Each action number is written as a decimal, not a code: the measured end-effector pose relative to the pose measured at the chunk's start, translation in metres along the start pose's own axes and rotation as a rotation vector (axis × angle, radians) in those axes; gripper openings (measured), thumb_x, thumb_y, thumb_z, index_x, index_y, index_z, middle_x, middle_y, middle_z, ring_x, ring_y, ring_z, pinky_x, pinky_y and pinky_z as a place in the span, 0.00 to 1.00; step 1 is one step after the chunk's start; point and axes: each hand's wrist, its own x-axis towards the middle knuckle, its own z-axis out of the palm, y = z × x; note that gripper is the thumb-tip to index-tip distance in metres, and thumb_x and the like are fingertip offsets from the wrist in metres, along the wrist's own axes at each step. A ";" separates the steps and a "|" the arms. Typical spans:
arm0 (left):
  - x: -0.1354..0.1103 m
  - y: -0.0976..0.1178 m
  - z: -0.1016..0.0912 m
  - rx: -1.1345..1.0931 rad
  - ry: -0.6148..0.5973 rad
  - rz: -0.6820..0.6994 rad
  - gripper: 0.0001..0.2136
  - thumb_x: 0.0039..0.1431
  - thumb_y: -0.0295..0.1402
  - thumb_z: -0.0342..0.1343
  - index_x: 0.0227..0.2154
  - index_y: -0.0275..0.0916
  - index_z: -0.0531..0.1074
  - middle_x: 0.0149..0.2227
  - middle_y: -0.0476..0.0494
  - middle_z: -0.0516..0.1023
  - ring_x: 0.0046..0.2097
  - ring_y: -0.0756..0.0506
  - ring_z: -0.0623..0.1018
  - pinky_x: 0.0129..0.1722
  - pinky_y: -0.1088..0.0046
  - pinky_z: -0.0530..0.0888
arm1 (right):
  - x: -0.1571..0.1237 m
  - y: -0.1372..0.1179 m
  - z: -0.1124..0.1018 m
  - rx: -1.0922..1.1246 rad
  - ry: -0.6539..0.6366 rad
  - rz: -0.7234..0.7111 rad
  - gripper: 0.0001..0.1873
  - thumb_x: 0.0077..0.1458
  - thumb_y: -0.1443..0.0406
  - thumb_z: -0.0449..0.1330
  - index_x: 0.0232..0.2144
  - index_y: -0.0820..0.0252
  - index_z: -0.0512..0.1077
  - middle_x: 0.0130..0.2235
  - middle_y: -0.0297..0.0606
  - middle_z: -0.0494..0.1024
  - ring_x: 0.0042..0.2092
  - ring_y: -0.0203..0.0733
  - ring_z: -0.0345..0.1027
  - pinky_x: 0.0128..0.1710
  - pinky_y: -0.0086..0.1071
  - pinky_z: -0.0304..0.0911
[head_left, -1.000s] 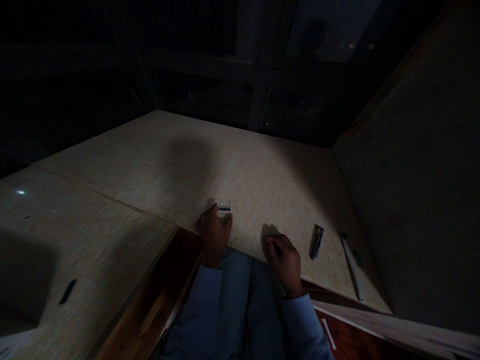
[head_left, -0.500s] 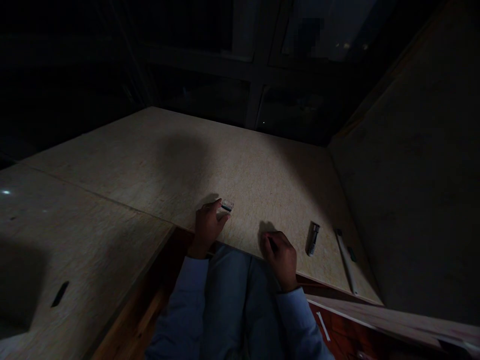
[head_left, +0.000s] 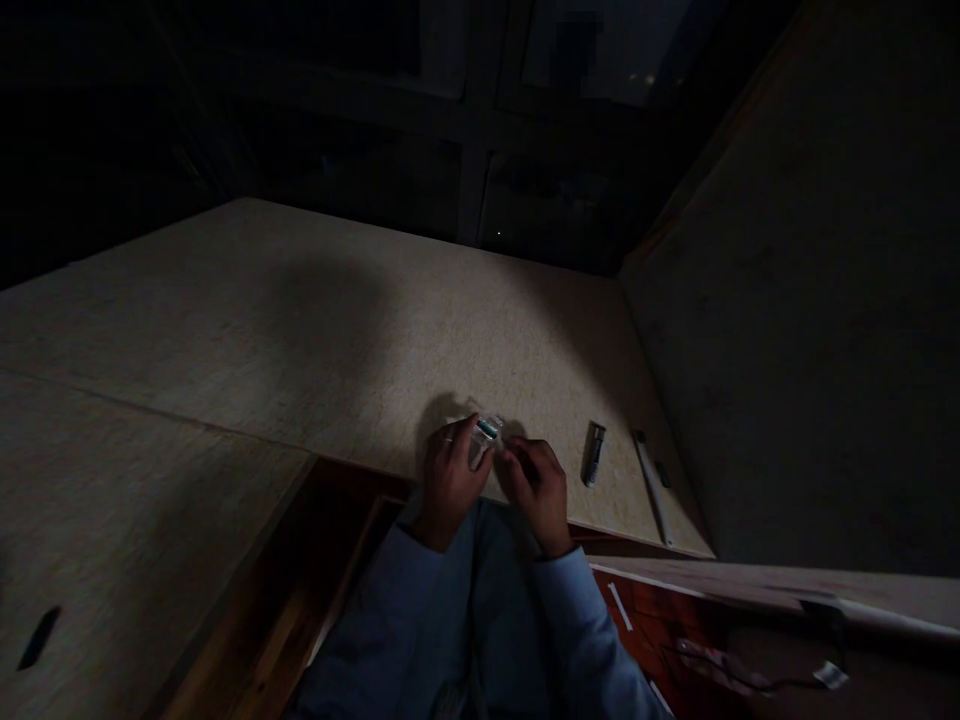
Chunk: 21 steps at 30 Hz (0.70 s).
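Note:
My left hand (head_left: 452,478) is closed, with its thumb and fingers around a small clear plastic piece (head_left: 487,428) that has a dark green strip in it. It looks like a small transparent case, but the dim light hides its exact kind. My right hand (head_left: 538,482) is beside it, fingers pinched together at the right end of the clear piece. Whether anything sits inside that pinch is hidden. Both hands are over the near edge of the pale, marble-patterned tabletop (head_left: 450,320).
To the right lie a dark tube-like item (head_left: 595,455), a long white stick (head_left: 655,490) and a small dark green piece (head_left: 663,474). A dark flat object (head_left: 39,638) rests at far left. A wall panel (head_left: 787,350) bounds the right side, with dark windows behind.
My left hand has moved right with the clear piece, and my right hand has come over to meet it. The camera view has shifted, so the tabletop items appear further left.

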 end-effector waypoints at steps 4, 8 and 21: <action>-0.010 0.016 0.006 -0.092 0.008 0.130 0.19 0.63 0.32 0.56 0.56 0.39 0.69 0.50 0.38 0.78 0.52 0.41 0.77 0.52 0.63 0.75 | 0.001 -0.001 -0.001 0.086 0.052 0.015 0.14 0.64 0.59 0.58 0.46 0.59 0.77 0.42 0.44 0.75 0.44 0.43 0.71 0.45 0.37 0.68; -0.018 0.023 0.011 -0.120 -0.016 0.177 0.17 0.64 0.31 0.54 0.56 0.39 0.70 0.47 0.37 0.79 0.49 0.43 0.79 0.51 0.66 0.77 | 0.000 0.000 -0.001 0.120 0.106 0.074 0.12 0.62 0.59 0.59 0.41 0.58 0.79 0.39 0.42 0.75 0.41 0.43 0.71 0.41 0.36 0.68; -0.026 0.011 0.016 -0.151 -0.017 0.201 0.13 0.62 0.32 0.57 0.49 0.38 0.74 0.45 0.37 0.80 0.49 0.43 0.80 0.51 0.65 0.78 | -0.001 0.003 -0.003 0.105 0.073 0.045 0.10 0.62 0.60 0.60 0.37 0.58 0.80 0.36 0.41 0.76 0.39 0.42 0.72 0.39 0.34 0.69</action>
